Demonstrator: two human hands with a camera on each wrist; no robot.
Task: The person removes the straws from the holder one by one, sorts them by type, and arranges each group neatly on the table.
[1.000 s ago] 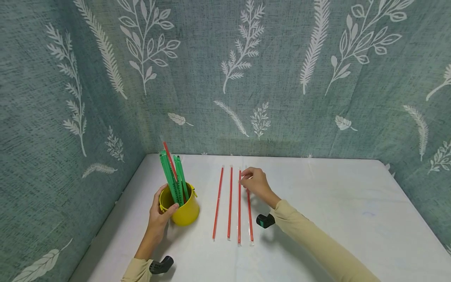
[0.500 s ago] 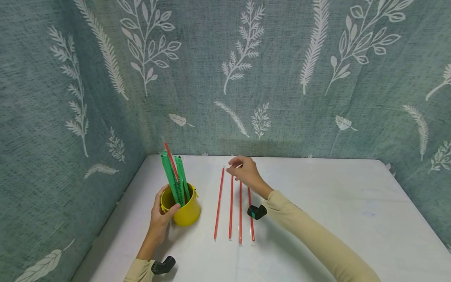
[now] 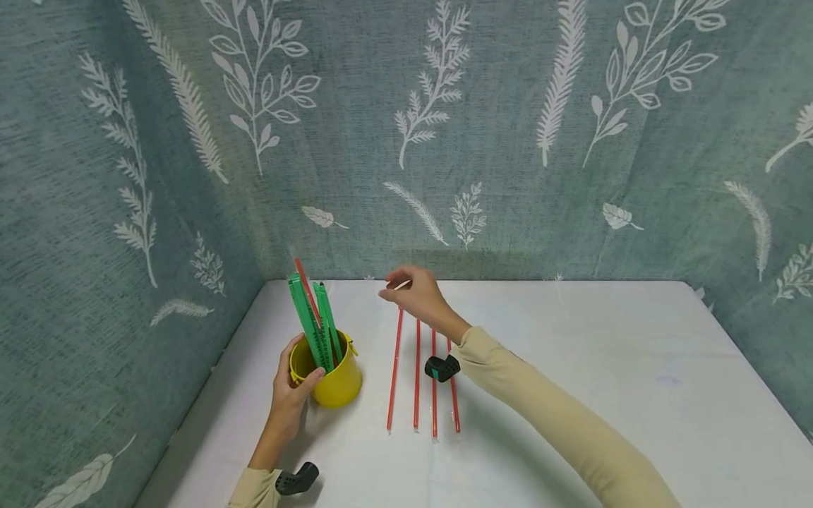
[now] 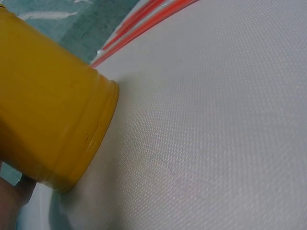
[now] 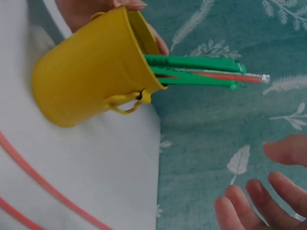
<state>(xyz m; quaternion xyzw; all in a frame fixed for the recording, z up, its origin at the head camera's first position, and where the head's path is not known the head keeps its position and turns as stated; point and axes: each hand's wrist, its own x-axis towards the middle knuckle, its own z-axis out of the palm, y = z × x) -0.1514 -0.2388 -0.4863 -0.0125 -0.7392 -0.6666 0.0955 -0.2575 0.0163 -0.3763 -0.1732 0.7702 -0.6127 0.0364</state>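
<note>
My left hand grips a small yellow bucket at its rim, thumb on the near side and fingers around the far left. Long, narrow green printed packets and a red straw in clear wrap lean inside it, their tops well above the rim. Over the far ends of several red straws on the table, my right hand hovers with loosely bent fingers. The right wrist view shows thumb and fingers apart, nothing between them, with the bucket's side handle facing that hand.
A white cloth-covered table carries everything. Green leaf-patterned fabric rises behind it and along the left side. The straws lie nearly parallel, right of the bucket. A black wrist device on the right arm overlaps two of them.
My right hand has moved left and slightly away, from above the right-hand straws to above the leftmost one. The left hand, bucket and straws have stayed in place.
</note>
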